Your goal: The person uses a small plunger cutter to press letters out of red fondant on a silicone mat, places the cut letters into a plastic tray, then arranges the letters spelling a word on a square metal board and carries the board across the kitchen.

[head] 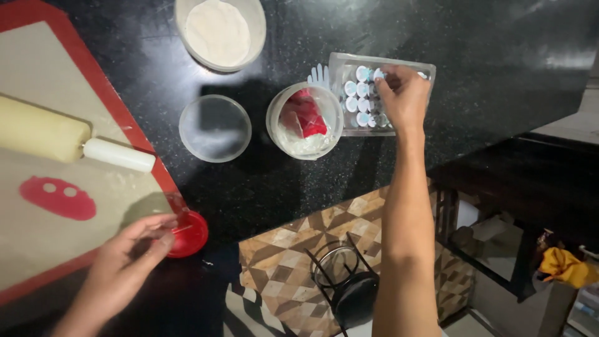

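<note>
My right hand (pixel 404 97) reaches into a clear plastic box (pixel 382 93) on the black counter; the box holds several small bottles with pale blue caps, and my fingertips pinch one of them at the back row. My left hand (pixel 125 262) rests at the near edge of the baking mat, fingers touching a small red round lid (pixel 187 234). A flat red piece of dough (pixel 57 197) with two pale spots lies on the mat (pixel 37 81). A rolling pin (pixel 68 138) lies across the mat above it.
A tub (pixel 304 120) with red and white contents stands left of the box. A clear round lid (pixel 214 128) lies beside it. A bowl of white powder (pixel 219 32) sits at the back. Below the counter edge are a patterned floor and a black stool (pixel 349 284).
</note>
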